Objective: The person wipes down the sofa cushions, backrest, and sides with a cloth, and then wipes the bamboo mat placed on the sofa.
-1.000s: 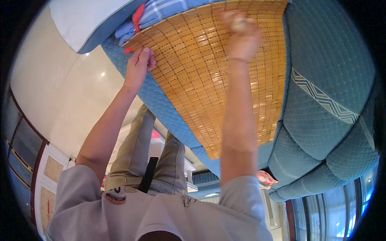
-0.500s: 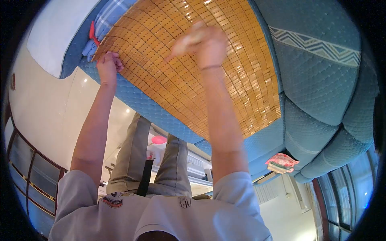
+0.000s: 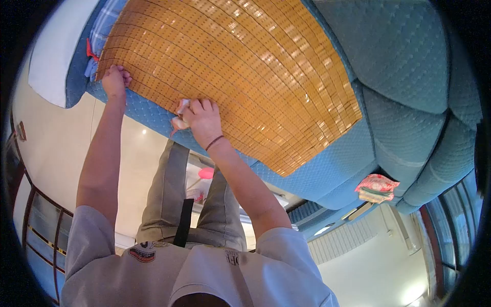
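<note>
A tan bamboo mat (image 3: 245,71), made of small tiles in rows, lies over the blue quilted sofa seat (image 3: 148,110). My left hand (image 3: 116,81) has its fingers closed around the mat's near left corner. Close to the mat's front edge, my right hand (image 3: 203,122) presses a crumpled white cloth (image 3: 180,122) against the mat. Part of the cloth sticks out left of the fingers and hangs over the edge, with a pinkish tip; the rest is hidden under the palm.
Blue plaid fabric (image 3: 106,23) and a red strip (image 3: 91,50) lie beyond the mat's left end. Sofa back cushions (image 3: 386,56) rise on the right. A red and white packet (image 3: 377,188) rests on the sofa at lower right. Something pink (image 3: 206,173) shows beyond my legs.
My right hand has come down and left with the cloth, from the mat's middle to its front edge. My left hand still grips the corner. The whole view has shifted slightly.
</note>
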Demonstrator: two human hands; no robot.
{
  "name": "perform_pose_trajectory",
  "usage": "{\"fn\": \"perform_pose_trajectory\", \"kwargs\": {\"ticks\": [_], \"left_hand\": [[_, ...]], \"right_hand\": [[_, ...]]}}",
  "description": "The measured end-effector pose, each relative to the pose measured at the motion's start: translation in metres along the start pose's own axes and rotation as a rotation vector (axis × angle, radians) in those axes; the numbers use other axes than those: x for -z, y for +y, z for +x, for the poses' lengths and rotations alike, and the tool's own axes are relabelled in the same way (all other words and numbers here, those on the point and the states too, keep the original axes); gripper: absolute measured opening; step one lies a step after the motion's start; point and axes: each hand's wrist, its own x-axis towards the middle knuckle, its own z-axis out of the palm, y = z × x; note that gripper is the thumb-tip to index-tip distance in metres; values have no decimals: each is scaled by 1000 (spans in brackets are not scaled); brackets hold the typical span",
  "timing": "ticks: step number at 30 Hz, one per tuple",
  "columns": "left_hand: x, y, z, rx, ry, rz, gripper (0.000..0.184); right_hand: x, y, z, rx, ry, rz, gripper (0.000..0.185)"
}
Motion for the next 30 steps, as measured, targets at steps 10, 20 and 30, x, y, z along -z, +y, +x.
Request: {"fn": "perform_pose_trajectory", "kwargs": {"ticks": [10, 20, 30], "left_hand": [[10, -13, 32, -24, -103, 102, 20], [-31, -77, -79, -759, 192, 653, 31], [-46, -130, -237, -626, -166, 536, 16]], "right_hand": [[66, 137, 29, -339, 296, -224, 18], [54, 87, -204, -183, 70, -26, 20], [130, 201, -270, -412, 48, -254, 21]]}}
